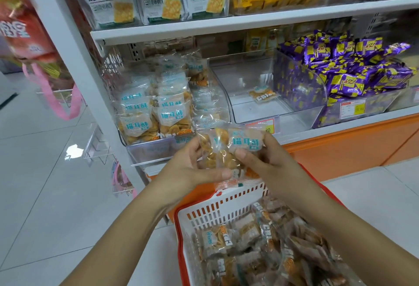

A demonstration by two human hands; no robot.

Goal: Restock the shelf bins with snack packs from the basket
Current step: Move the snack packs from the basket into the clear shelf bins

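Snack pack (229, 149) pinched by fingers (217, 173) of left hand (188, 170), right hand (267, 161); basket (226, 208) cropped

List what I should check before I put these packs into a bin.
1. Grip: left hand and right hand both hold the snack packs: ok.
2. Room in the middle bin: only one lone pack inside: ok.
3. Room in the left bin: heaped with the same packs: not ok.
4. Middle bin's price tag matches these packs: too blurred, cannot tell.
5. More packs in the basket: ok.
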